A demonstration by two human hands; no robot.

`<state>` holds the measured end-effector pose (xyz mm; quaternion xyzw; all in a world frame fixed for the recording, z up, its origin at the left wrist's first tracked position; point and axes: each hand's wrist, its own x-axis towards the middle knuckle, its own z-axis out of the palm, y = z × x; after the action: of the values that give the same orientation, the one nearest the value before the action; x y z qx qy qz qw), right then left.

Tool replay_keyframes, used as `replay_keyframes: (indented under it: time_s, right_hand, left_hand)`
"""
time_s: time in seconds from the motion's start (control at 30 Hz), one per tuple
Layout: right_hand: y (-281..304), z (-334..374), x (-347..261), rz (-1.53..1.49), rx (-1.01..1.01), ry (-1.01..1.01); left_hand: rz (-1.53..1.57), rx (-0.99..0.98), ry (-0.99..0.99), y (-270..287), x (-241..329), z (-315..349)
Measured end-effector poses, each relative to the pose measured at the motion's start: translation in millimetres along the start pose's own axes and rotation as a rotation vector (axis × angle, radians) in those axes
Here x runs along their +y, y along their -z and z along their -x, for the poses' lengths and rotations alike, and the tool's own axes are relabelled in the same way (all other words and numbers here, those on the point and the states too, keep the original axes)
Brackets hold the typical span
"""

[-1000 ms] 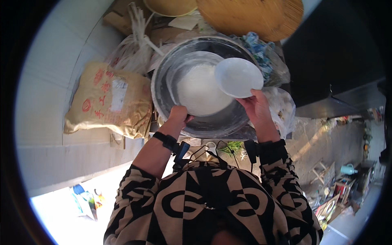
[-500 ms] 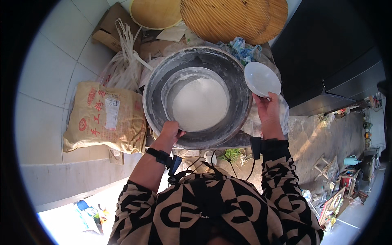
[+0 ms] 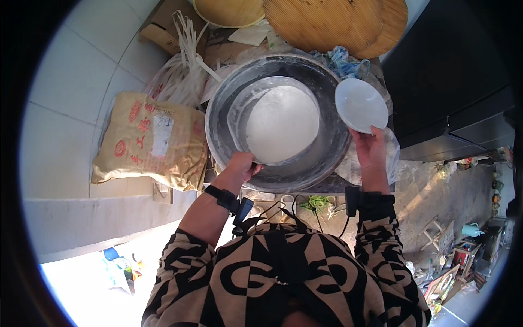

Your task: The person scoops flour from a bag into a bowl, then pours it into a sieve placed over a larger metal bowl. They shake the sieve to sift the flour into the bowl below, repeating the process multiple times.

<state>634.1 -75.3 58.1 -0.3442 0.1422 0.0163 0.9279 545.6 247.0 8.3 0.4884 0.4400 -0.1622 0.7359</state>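
Observation:
A large, dark grey basin (image 3: 330, 146) with white dust on its walls stands in front of me. Inside it is a smaller round metal pan (image 3: 236, 115) filled with white powder (image 3: 283, 124) that looks like flour. My left hand (image 3: 241, 167) is closed on the pan's near-left rim, fingers curled over the edge. The pan's base is hidden, so I cannot tell whether it rests on the basin. My right hand (image 3: 371, 151) pinches the near edge of a shallow white bowl (image 3: 362, 103), tilted at the basin's right rim. The bowl's inside looks whitish.
Left of the basin lies a full brown paper sack (image 3: 139, 139) near plastic bags (image 3: 182, 73) and a cardboard box (image 3: 163, 30). Round woven trays (image 3: 338, 24) lean behind. A dark cabinet (image 3: 441, 71) stands at right; crumpled plastic (image 3: 346, 62) lies behind the bowl.
The whole view has shifted, so the scene sits farther right and slightly higher. Both hands keep their grips, on the pan and on the white bowl; the powder looks much the same.

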Motion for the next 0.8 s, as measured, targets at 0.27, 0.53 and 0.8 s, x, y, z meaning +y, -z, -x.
replay_keyframes:
  time_s: [0.27,0.53,0.8]
  right_hand:
    - [14,3,-12,0.025,0.084,0.044]
    - [17,10,-10,-0.002,0.102,0.048]
    - [15,13,-5,-0.008,0.079,0.024]
  left_hand:
    - [0.095,-0.017,-0.107,-1,0,-4]
    - [0.000,0.166,-0.330,3,0,-15]
    - [0.131,0.079,-0.293,-7,6,-9]
